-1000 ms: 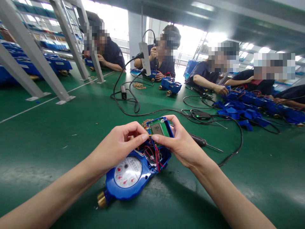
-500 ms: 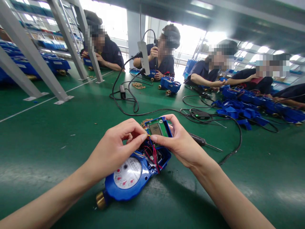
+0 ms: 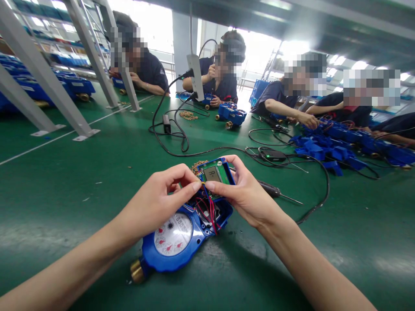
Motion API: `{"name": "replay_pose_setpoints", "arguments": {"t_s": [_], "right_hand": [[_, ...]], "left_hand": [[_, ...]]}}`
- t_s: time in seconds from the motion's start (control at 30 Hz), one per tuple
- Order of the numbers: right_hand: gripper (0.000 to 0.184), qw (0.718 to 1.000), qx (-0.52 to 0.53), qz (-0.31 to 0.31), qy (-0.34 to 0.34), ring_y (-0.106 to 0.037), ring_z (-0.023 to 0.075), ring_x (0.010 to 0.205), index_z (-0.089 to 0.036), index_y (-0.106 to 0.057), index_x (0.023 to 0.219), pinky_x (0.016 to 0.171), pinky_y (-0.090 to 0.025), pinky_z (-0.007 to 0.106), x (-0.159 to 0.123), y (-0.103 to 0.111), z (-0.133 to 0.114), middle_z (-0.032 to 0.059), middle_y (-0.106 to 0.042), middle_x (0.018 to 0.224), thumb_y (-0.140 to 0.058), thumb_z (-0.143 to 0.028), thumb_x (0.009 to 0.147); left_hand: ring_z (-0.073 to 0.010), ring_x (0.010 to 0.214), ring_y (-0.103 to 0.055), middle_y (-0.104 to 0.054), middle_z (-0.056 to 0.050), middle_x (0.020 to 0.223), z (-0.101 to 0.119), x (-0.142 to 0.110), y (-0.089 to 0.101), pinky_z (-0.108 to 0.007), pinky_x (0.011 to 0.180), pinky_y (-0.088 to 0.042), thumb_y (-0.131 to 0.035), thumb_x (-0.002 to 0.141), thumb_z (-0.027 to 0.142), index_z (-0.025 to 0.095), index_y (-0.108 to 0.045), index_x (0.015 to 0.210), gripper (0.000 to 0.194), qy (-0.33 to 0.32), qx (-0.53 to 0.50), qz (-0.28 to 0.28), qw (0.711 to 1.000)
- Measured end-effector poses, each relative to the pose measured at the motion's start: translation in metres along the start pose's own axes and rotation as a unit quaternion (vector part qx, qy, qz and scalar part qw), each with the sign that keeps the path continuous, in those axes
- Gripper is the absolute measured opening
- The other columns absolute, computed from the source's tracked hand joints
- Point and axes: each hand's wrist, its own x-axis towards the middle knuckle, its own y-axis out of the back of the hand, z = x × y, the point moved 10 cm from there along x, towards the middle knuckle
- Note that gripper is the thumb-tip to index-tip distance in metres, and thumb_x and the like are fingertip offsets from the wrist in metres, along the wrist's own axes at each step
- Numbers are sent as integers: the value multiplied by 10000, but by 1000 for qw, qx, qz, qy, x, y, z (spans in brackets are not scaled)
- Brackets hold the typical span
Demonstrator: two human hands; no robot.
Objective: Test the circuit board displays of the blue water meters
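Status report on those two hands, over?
Left hand: pinching thin wire. Right hand: gripping small screen board. Blue meter: on table, opened up. Black-handled tool nearby, seemingly out of the way.

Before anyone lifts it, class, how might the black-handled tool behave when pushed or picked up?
The black-handled tool may roll when pushed, since its handle looks rounded. Lifted, it should stay rigid: its metal shaft looks straight. It probably feels heavier at the thicker handle.
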Motion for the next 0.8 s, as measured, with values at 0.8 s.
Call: {"name": "replay_pose_setpoints", "arguments": {"t_s": [0.8], "right_hand": [[557, 999, -39, -6, 36, -657, 172, 908, -268, -487, 1032, 848, -530, 326, -4, -5, -8, -40, -647, 917, -899, -254, 659]], "left_hand": [[-136, 735, -555, -600, 42, 800, 20, -9, 9, -290, 686, -424, -572, 960, 335, 230, -633, 837, 174, -66, 139, 72, 985]]}}
